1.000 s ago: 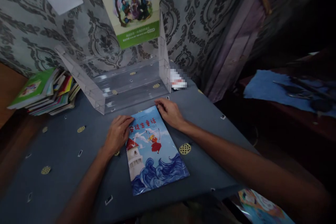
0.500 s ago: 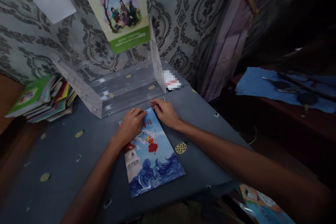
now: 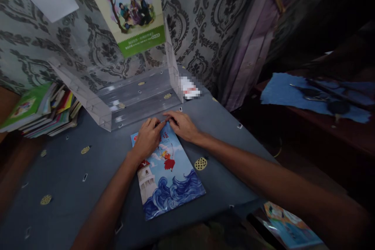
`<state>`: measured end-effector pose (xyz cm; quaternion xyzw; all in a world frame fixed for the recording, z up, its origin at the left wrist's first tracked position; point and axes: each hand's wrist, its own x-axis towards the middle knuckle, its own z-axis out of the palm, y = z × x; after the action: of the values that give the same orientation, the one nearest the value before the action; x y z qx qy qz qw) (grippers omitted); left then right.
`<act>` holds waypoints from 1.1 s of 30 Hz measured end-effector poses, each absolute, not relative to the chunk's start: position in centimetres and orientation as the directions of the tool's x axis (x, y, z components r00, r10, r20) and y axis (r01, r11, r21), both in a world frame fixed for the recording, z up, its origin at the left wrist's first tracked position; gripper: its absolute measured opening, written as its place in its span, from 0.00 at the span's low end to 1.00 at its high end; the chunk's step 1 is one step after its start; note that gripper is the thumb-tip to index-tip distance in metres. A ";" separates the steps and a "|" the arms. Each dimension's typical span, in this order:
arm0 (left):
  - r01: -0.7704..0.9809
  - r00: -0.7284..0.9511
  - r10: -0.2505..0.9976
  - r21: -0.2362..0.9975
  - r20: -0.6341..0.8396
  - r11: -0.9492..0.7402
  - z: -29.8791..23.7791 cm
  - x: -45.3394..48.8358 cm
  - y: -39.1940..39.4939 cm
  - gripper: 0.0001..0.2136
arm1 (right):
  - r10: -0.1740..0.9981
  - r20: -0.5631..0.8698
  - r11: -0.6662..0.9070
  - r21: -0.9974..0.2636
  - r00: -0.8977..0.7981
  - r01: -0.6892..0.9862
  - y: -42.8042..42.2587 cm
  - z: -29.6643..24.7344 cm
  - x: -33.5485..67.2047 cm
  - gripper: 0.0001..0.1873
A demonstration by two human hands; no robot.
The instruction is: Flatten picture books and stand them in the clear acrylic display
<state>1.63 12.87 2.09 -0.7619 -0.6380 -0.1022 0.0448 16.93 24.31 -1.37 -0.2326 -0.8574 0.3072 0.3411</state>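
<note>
A thin picture book (image 3: 171,187) lies flat and slightly turned on the dark cloth, its blue cover showing a red-skirted figure, a lighthouse and waves. Across its upper part rests my left hand (image 3: 149,134), fingers curled at the top edge and thumb pointing right. My right hand (image 3: 183,125) is closed at the book's upper right corner, its fingertips meeting my left thumb there. Part of the red title is covered by the left hand. Exactly how the fingertips grip the corner is hidden.
Behind the book stands a clear plastic rack (image 3: 102,119), with a green-and-cream book (image 3: 143,41) upright at its back. A stack of books (image 3: 43,113) is at the left. To the right, a blue cloth (image 3: 272,90) holds dark items; another colourful book (image 3: 293,226) lies low at the right.
My right fingertips have shifted slightly left over the book's top corner, closer to my left thumb. The book stays flat; the whole view has moved a little.
</note>
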 end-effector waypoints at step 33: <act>0.965 0.256 0.945 0.006 0.202 -0.262 1.7 1.8 13.0 0.22 | 0.649 0.330 0.558 -0.819 -0.685 0.134 25.0 -0.3 17.3 0.20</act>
<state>1.82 12.96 1.68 -0.7902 -0.6043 -0.0828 0.0593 17.26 25.00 -0.29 -0.2378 -0.8237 0.4053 0.3174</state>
